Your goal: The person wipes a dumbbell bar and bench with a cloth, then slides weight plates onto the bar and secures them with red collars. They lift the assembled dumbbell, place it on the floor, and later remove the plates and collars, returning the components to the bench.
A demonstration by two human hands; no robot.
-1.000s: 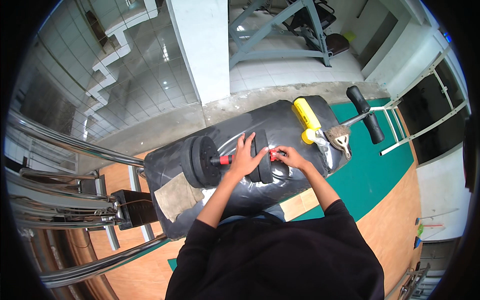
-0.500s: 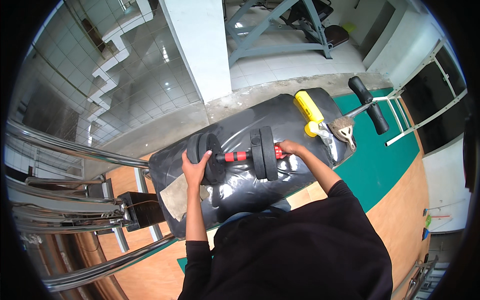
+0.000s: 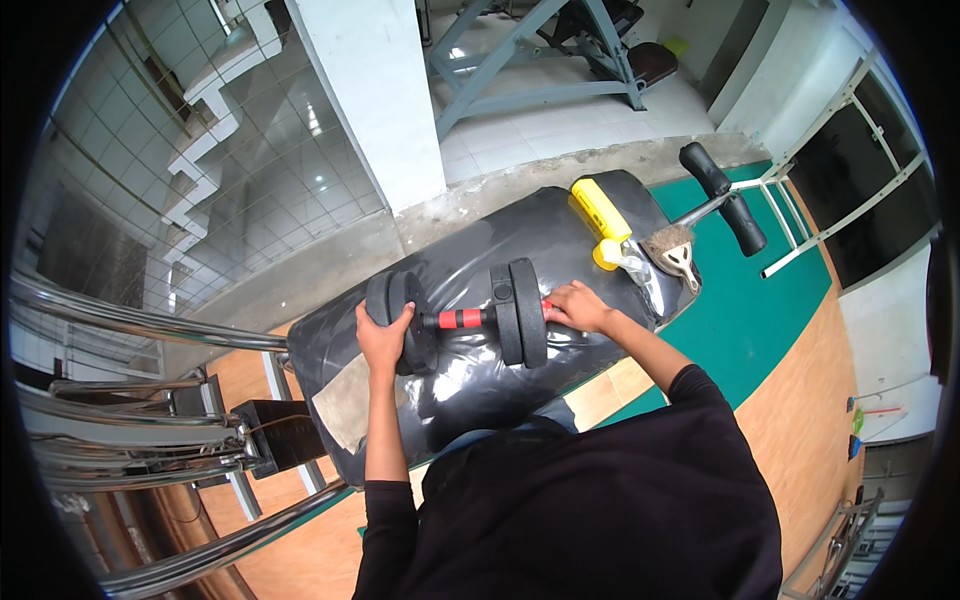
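A dumbbell (image 3: 461, 319) with black plates and a red-and-black bar lies across a black padded bench (image 3: 490, 230). My left hand (image 3: 382, 340) wraps round the plates at its left end, thumb on the near face and fingers mostly hidden behind. At the right end, past the right-hand plates (image 3: 519, 313), my right hand (image 3: 580, 305) has its fingers closed on a red collar nut (image 3: 547, 309), which they mostly cover. A beige cloth (image 3: 345, 405) is spread on the bench beside my left forearm.
Toward the bench's far right lie a yellow bottle (image 3: 602, 210), a yellow round piece (image 3: 606, 254) with clear plastic, and a brush (image 3: 676, 252). Chrome bars (image 3: 150, 305) stand at the left. Black foam rollers (image 3: 722, 198) and a white frame (image 3: 800, 225) are at the right.
My right hand has turned over the collar nut, its back now more upward and the fingers covering more of it. My left hand keeps its hold; the whole view has shifted slightly.
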